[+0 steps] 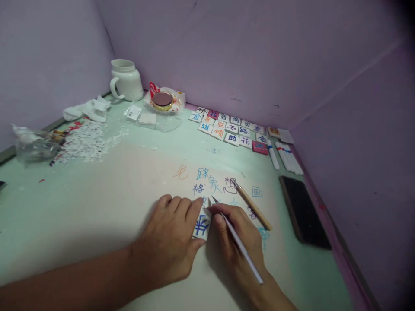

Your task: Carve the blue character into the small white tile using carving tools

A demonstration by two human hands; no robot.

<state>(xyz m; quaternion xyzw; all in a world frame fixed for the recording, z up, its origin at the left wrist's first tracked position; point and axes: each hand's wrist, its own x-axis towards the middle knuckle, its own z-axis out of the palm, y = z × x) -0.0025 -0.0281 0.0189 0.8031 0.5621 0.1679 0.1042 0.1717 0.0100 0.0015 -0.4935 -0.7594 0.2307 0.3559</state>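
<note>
My left hand (170, 235) is closed on a small white square tile (202, 229) with a blue character drawn on it, its fingers covering the tile's left side. Held in my right hand (243, 229) is a slim craft knife (244, 252) with a pale handle, its pointed tip raised just past the tile's upper edge. Whether the blade touches the tile, I cannot tell. Right of these, a wooden-handled tool (254, 206) lies on the table among coloured characters written on the surface.
Rows of character tiles (232, 138) lie at the back right, beside white markers (288, 157). A dark phone (303, 211) rests at right. White shavings (87, 140), a plastic bag (35, 144), a white mug (128, 82) and a round tin (162, 100) occupy the back left. Purple walls enclose the table.
</note>
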